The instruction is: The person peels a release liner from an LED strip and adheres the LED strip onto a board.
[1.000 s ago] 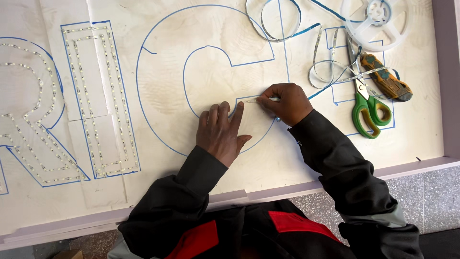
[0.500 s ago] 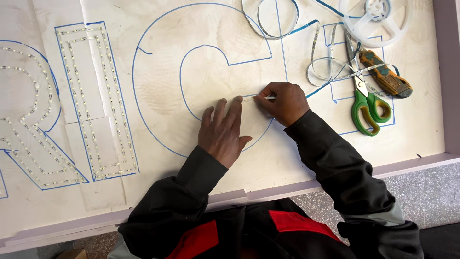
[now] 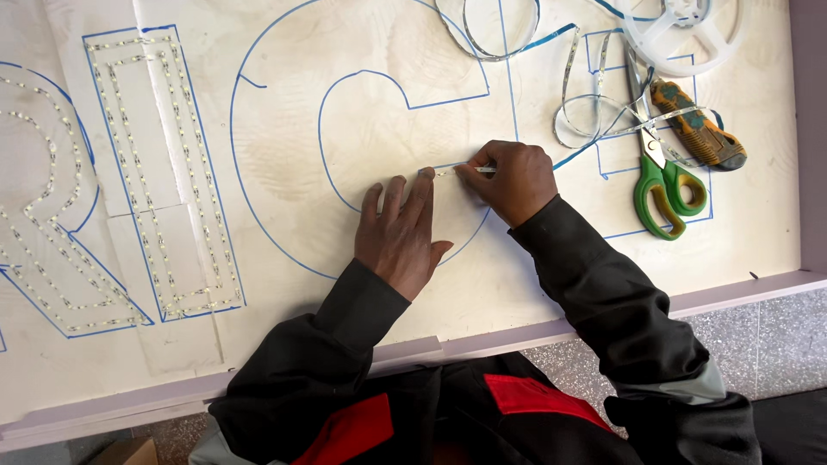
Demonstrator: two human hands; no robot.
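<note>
My right grip (image 3: pixel 510 176) pinches the light strip (image 3: pixel 457 171) (thin, pale); my left hand (image 3: pixel 401 234), flat and open at seven o'clock, presses the table (image 3: pixel 534 284).

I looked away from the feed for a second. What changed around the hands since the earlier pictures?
Very little. The left hand still lies flat on the white board, and the right hand still pinches the thin light strip at the blue-outlined curved letter. Both hands shifted only slightly. The green scissors, utility knife and reel stayed put.
</note>
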